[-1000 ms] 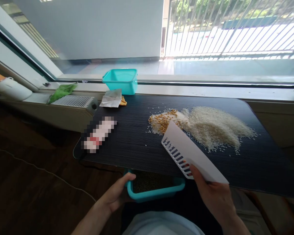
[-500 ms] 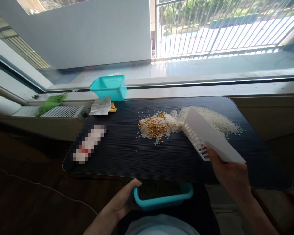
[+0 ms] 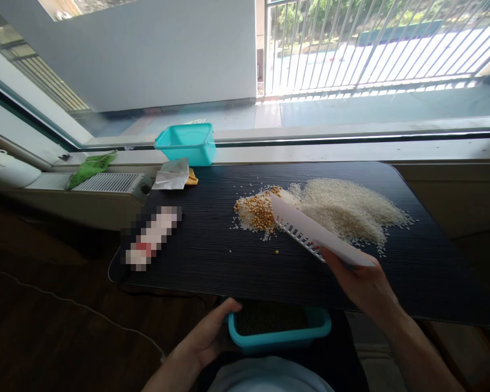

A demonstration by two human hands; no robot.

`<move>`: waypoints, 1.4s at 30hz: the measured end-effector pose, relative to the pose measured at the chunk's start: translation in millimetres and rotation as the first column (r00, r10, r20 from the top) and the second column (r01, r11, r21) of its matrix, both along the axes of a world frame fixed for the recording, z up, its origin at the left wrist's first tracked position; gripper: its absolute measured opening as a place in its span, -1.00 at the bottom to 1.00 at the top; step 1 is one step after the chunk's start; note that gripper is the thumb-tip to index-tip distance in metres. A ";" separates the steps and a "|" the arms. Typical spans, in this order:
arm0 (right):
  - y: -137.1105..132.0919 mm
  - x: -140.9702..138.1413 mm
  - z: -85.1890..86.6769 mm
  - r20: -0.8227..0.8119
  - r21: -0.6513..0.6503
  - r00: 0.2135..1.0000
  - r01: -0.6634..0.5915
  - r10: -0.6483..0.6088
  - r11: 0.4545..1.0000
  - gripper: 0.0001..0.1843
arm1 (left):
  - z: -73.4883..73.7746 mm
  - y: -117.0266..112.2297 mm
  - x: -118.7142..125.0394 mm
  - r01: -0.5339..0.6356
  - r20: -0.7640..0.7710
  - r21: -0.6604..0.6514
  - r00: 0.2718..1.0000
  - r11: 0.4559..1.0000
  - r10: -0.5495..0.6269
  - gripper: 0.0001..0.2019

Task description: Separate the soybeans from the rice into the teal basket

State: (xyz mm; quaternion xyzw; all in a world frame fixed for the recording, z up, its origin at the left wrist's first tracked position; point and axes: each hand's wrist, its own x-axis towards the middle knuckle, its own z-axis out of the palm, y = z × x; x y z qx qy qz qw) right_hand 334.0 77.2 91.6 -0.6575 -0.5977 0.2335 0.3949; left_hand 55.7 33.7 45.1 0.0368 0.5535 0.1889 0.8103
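Observation:
My right hand [image 3: 361, 280] grips the near end of a white plastic panel [image 3: 324, 231] with a row of slots along its lower edge. The panel's far end is at the right side of a heap of yellow, pea-like grains [image 3: 259, 209] lying on white rice. Right of the panel spreads a larger pile of rice [image 3: 343, 204]. My left hand [image 3: 212, 332] holds the left rim of a turquoise bin [image 3: 283, 338] below the table's front edge, thumb over the rim. Dark contents fill the bin, too shadowed to name.
The dark table [image 3: 212, 245] stands against a window sill. At its back left are another turquoise bin [image 3: 194, 155] and a greyish-white cloth [image 3: 171, 175]. A pixelated object [image 3: 153, 239] lies on the left side, and a green cloth [image 3: 92, 169] drapes over the radiator [image 3: 110, 183].
My right hand has moved the white panel leftward to the yellow grains, uncovering more of the rice pile. A single yellow grain now lies apart near the front. The left hand keeps its hold.

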 end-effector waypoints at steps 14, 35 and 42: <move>-8.6 7.2 9.5 0.065 0.093 0.963 -0.265 0.260 0.960 -0.82 | -7.5 -2.2 2.6 0.027 0.059 0.002 0.998 1.000 -0.027 -0.63; -65.4 5.0 32.0 -0.146 -0.144 0.965 -0.237 0.216 0.961 -0.77 | -5.4 -0.8 -1.8 0.072 0.033 0.006 0.997 0.997 -0.072 -0.56; -4.3 -33.5 24.1 -0.168 -0.124 0.868 -0.489 0.467 0.864 -0.78 | -0.9 -2.0 -35.7 0.022 -0.002 0.073 1.000 0.997 -0.022 -0.60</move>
